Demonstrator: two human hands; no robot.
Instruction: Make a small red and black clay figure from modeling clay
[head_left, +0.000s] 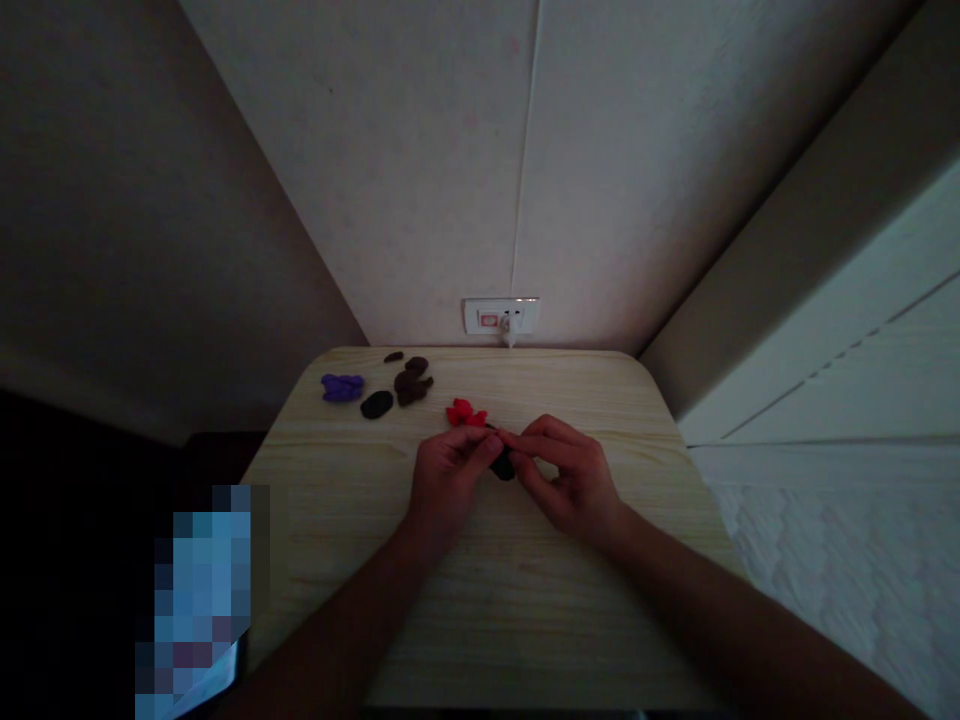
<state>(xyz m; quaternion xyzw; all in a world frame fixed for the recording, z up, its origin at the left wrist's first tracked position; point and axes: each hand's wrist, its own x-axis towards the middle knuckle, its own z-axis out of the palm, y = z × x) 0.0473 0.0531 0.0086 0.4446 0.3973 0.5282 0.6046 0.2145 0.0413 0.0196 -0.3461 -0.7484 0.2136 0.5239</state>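
Close together over the small table, my left hand (448,482) and my right hand (568,478) are both closed, fingertips pinched. Between them is a black piece of modelling clay (503,467), which both hands grip by its sides and upper end. The fingers cover part of it, so its full shape is hidden. Just beyond my left fingertips lies a red lump of modelling clay (465,411), its near side partly covered by the hand.
Toward the table's back left lie a purple clay lump (342,388), a flat black oval (377,404) and several brown clay pieces (411,386). A wall socket (501,316) with a plug sits behind the wooden tabletop (555,620). A lit, pixelated screen (214,580) stands at the lower left.
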